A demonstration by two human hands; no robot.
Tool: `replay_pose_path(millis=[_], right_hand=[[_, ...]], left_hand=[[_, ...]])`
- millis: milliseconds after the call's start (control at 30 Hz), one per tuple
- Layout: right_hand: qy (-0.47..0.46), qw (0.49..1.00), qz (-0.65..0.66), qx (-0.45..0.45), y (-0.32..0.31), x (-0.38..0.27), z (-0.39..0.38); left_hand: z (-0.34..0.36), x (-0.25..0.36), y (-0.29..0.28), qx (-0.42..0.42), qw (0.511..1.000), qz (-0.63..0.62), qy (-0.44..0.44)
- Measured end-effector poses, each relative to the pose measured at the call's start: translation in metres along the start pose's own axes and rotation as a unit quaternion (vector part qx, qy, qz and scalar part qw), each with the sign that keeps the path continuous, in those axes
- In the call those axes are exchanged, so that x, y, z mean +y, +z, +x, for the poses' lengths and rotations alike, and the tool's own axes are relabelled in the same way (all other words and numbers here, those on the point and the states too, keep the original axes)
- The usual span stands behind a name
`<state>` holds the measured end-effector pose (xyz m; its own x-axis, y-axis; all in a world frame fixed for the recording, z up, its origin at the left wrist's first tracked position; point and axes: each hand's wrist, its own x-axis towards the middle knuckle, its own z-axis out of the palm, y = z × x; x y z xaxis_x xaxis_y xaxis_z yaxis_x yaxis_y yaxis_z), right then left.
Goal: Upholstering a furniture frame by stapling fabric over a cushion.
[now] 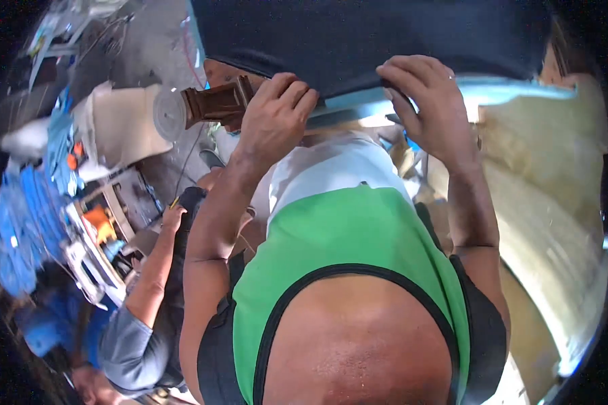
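A wide dark cloth (378, 37) covers a padded, furniture-like piece in front of me. A light blue layer (351, 98) shows under the cloth's near edge. My left hand (275, 118) is closed on that edge, fingers curled over it. Farther right, my right hand (429, 101) pinches the same edge between thumb and fingers. A bare stretch of cloth edge lies between the two hands. Just left of my left hand, a dark brown wooden leg (216, 103) sticks out sideways from the piece. My fingertips are partly hidden by the cloth.
Large yellowish sheets (540, 148) lie at my right. A co-worker in a grey shirt (135, 351) is close on my left, an arm stretched forward. Beyond are a beige block (121, 125), blue wrapped bundles (23, 223) and a cluttered crate (108, 223).
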<state>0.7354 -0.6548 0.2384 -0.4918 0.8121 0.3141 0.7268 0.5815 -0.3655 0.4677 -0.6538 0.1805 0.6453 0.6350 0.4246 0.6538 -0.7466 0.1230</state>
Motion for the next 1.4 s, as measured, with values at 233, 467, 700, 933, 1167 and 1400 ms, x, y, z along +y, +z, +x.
replay_pose_path(millis=[233, 467, 700, 933, 1167, 1400], right_hand=[[0.207, 0.911, 0.266, -0.238, 0.071, -0.071, -0.067], [0.239, 0.814, 0.423, -0.318, 0.325, -0.066, -0.094], [0.418, 0.790, 0.362, -0.265, 0.441, -0.108, -0.024], [0.518, 0.774, 0.305, -0.200, 0.500, -0.139, 0.019], [0.558, 0.759, 0.279, -0.187, 0.505, -0.146, 0.040], [0.563, 0.761, 0.226, -0.230, 0.493, -0.155, 0.051]], left_hand=[[-0.004, -0.031, 0.005, -0.083, 0.992, -0.076, 0.052], [-0.004, -0.051, 0.000, -0.145, 0.985, 0.002, 0.093], [-0.002, -0.046, 0.001, -0.073, 0.991, 0.003, 0.109], [-0.028, -0.064, 0.009, -0.071, 0.993, -0.015, 0.098], [-0.035, -0.073, 0.008, -0.056, 0.981, -0.051, 0.179], [-0.043, -0.083, 0.007, -0.088, 0.978, -0.069, 0.174]])
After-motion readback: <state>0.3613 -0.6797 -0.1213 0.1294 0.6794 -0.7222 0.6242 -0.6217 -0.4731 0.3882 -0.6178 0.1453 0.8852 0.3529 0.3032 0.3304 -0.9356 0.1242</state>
